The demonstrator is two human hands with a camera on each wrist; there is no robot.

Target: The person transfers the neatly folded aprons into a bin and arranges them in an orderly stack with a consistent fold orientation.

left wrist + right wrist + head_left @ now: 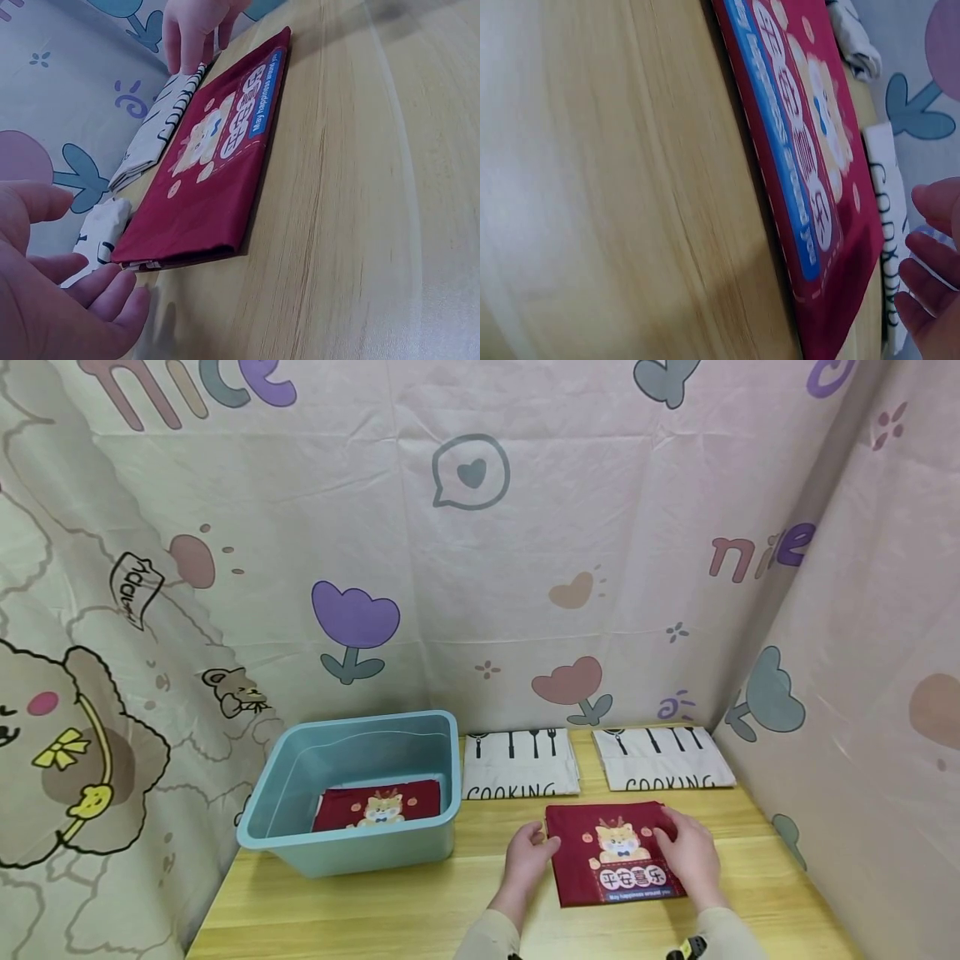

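Observation:
A folded dark red cloth point(577, 852), printed with a cartoon animal and lettering, lies flat on the table in front of me. By its left edge is my left hand point(523, 860), with fingers loosely bent and nothing in them; the left wrist view shows a small gap between them and the cloth. Over the cloth's right side hovers my right hand point(692, 858), fingers relaxed and holding nothing. In the right wrist view those fingers point(922, 281) appear apart from the fabric. Another folded red cloth point(337, 807) with a similar print lies inside the blue-green tub point(375, 853).
The tub stands on the left of the wooden table point(480, 893). Two folded white cloths printed COOKING, a left one point(495, 768) and a right one point(675, 764), lie along the back. A patterned curtain point(480, 568) hangs behind and at both sides.

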